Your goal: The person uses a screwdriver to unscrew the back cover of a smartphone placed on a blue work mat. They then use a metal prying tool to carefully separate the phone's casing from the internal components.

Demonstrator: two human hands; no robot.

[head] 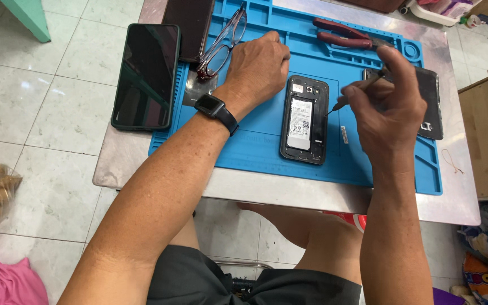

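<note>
Two hands are seen over a blue mat [255,149]. An opened phone [305,120] lies mid-mat. A thin screwdriver [356,94] is pinched by the right hand [391,107], best kept upright; the left hand [258,66] is rested empty beside the phone.

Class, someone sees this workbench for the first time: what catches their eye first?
The bright blue work mat covering the metal table, with an opened phone lying back-up at its centre. The right hand points a thin screwdriver at the phone's edge, while the left hand rests beside it.
</note>
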